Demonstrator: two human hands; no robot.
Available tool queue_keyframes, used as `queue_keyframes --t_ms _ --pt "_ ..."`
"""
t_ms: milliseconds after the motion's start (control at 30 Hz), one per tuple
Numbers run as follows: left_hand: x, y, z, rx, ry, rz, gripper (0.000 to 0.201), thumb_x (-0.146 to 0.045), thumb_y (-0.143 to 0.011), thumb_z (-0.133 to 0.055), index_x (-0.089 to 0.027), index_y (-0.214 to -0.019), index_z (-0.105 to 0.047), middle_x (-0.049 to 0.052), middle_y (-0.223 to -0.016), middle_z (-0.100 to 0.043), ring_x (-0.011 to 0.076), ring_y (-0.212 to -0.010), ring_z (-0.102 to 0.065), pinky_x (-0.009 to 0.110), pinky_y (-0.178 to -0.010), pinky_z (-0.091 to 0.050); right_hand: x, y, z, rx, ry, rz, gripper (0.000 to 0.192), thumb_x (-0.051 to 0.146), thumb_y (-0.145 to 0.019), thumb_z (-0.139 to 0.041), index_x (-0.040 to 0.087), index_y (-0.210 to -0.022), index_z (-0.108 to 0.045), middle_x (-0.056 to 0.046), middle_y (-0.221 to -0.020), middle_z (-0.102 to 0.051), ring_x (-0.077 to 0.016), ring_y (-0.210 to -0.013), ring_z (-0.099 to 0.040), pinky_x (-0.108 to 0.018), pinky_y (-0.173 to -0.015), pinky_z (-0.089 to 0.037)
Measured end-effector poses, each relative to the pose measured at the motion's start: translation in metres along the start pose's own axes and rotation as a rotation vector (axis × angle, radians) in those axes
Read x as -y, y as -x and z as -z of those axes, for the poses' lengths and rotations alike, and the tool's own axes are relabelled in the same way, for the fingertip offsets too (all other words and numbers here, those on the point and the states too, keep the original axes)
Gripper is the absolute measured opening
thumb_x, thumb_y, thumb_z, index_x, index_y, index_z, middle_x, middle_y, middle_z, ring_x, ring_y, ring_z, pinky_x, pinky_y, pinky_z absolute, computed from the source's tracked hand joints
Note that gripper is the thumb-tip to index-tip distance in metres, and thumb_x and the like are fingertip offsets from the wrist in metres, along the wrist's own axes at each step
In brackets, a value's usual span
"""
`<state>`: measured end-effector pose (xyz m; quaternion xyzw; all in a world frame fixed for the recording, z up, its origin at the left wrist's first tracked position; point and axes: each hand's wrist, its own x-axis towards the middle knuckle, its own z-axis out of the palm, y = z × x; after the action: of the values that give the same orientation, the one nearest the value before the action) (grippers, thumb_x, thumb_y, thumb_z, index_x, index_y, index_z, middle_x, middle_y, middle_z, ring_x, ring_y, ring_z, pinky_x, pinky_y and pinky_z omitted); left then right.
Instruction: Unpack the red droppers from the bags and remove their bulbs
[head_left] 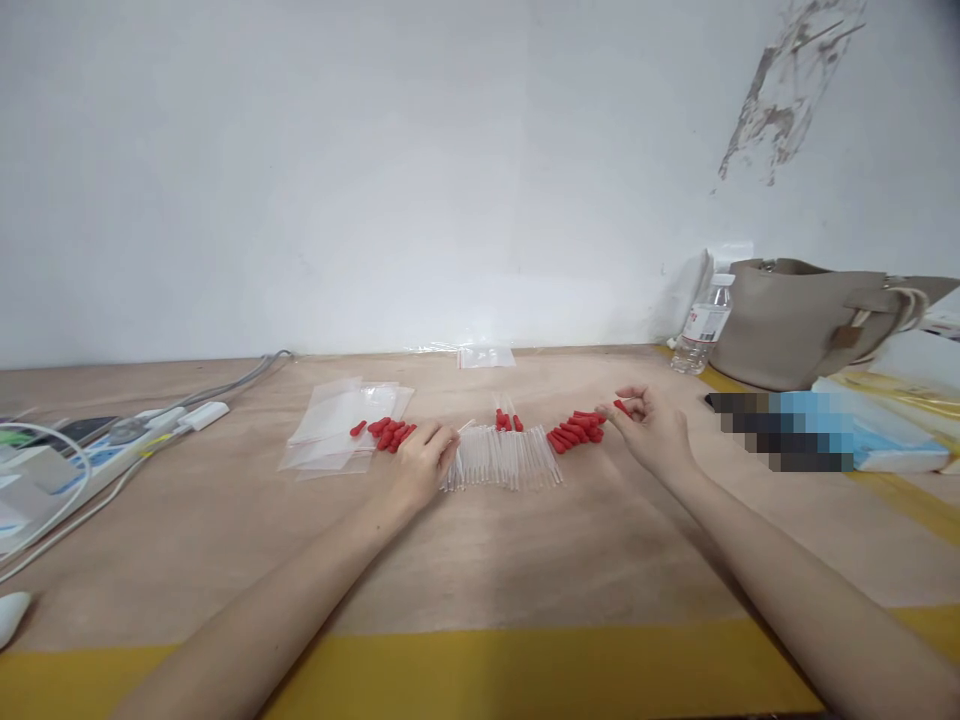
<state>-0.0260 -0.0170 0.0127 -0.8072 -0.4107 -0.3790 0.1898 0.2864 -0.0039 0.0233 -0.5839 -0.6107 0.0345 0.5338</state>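
My right hand is raised over the table, pinching a small red rubber bulb between its fingers. To its left lies a heap of similar red bulbs. My left hand is closed at the left end of a row of thin clear tubes; its fingertips appear to pinch one tube, mostly hidden by the fingers. Another pile of red bulbs lies just behind and left of that hand. Behind the row are several droppers, red bulbs with clear tubes pointing toward the wall.
Clear plastic bags lie left of the hands, another bag by the wall. Far left are a power strip and cables. At right stand a water bottle and a grey-beige handbag, with a blue package in front.
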Motion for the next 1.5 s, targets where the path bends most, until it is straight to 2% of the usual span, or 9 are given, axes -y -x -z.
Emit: queue_keyframes --t_ms 133,333,433,600,867,1100,1300,1400,1500 --pt "0.003 0.003 -0.008 0.014 0.093 -0.031 0.017 -0.015 -0.084 -0.042 -0.017 -0.075 -0.057 0.003 -0.075 -0.055 0.0118 -0.067 -0.052 0.022 -0.060 -0.043 -0.020 -0.012 0.002 -0.013 -0.030 -0.074 0.036 0.050 -0.065 -0.062 0.016 -0.079 -0.058 -0.003 -0.067 -0.061 -0.0124 -0.056 -0.052 -0.026 -0.055 -0.041" --pt "-0.005 0.004 -0.003 0.138 0.177 -0.041 0.017 -0.024 -0.082 -0.048 -0.014 -0.087 -0.060 0.007 -0.083 -0.055 0.0141 -0.073 -0.054 0.026 -0.067 -0.046 -0.050 -0.019 -0.007 0.134 -0.191 -0.302 0.029 0.036 -0.071 -0.056 0.015 -0.091 -0.063 -0.004 -0.067 -0.061 -0.0126 -0.055 -0.054 -0.027 -0.055 -0.044" --pt "-0.008 0.004 0.002 0.188 0.205 -0.045 0.023 -0.030 -0.081 -0.051 -0.014 -0.094 -0.060 0.008 -0.089 -0.056 0.0162 -0.080 -0.055 0.028 -0.072 -0.047 -0.058 -0.023 -0.014 0.144 -0.249 -0.375 0.027 0.026 -0.071 -0.056 0.012 -0.093 -0.060 -0.005 -0.069 -0.061 -0.0117 -0.057 -0.057 -0.025 -0.057 -0.045" --pt "-0.008 0.009 0.005 0.225 0.168 -0.062 0.034 -0.038 -0.079 -0.053 -0.016 -0.105 -0.058 0.009 -0.102 -0.056 0.0220 -0.094 -0.052 0.039 -0.085 -0.043 -0.064 -0.044 -0.024 0.176 -0.274 -0.376 0.017 0.025 -0.070 -0.059 0.013 -0.082 -0.060 -0.005 -0.074 -0.063 -0.0099 -0.058 -0.056 -0.022 -0.058 -0.045" --pt "-0.006 0.015 0.004 0.327 0.166 -0.113 0.035 -0.040 -0.082 -0.049 -0.021 -0.111 -0.055 0.008 -0.118 -0.053 0.0261 -0.118 -0.040 0.046 -0.095 -0.036 -0.077 -0.061 -0.051 0.401 -0.342 -0.396 0.010 0.024 -0.068 -0.062 0.013 -0.068 -0.062 -0.005 -0.069 -0.066 -0.0125 -0.060 -0.059 -0.023 -0.058 -0.047" --pt "-0.004 0.015 0.003 0.344 0.176 -0.098 0.035 -0.038 -0.082 -0.049 -0.020 -0.112 -0.055 0.008 -0.120 -0.052 0.0259 -0.122 -0.035 0.046 -0.098 -0.034 -0.090 -0.057 -0.055 0.437 -0.302 -0.410 0.027 0.033 -0.082 -0.043 0.015 -0.085 -0.062 -0.008 -0.093 -0.066 -0.0118 -0.069 -0.061 -0.022 -0.061 -0.048" --pt "-0.005 0.017 0.002 0.325 0.177 -0.105 0.037 -0.038 -0.082 -0.049 -0.019 -0.114 -0.053 0.009 -0.120 -0.051 0.0252 -0.123 -0.035 0.044 -0.099 -0.034 -0.068 -0.067 -0.049 0.436 -0.075 -0.330 0.029 0.035 -0.080 -0.044 0.013 -0.087 -0.062 -0.008 -0.090 -0.065 -0.0140 -0.074 -0.059 -0.022 -0.061 -0.045" --pt "-0.005 0.017 0.002 0.322 0.180 -0.106 0.039 -0.038 -0.082 -0.049 -0.020 -0.117 -0.051 0.009 -0.121 -0.050 0.0251 -0.123 -0.034 0.044 -0.099 -0.034 -0.037 -0.076 -0.056 0.475 0.070 -0.265 0.019 0.032 -0.070 -0.057 0.016 -0.077 -0.065 -0.005 -0.082 -0.065 -0.0160 -0.077 -0.058 -0.022 -0.064 -0.043" --pt "-0.005 0.016 0.002 0.313 0.176 -0.101 0.044 -0.038 -0.081 -0.050 -0.021 -0.122 -0.046 0.009 -0.123 -0.048 0.0255 -0.123 -0.033 0.045 -0.098 -0.034 0.001 -0.077 -0.078 0.579 0.184 -0.251 0.015 0.031 -0.063 -0.065 0.017 -0.068 -0.065 -0.004 -0.072 -0.064 -0.0180 -0.073 -0.058 -0.024 -0.061 -0.042"
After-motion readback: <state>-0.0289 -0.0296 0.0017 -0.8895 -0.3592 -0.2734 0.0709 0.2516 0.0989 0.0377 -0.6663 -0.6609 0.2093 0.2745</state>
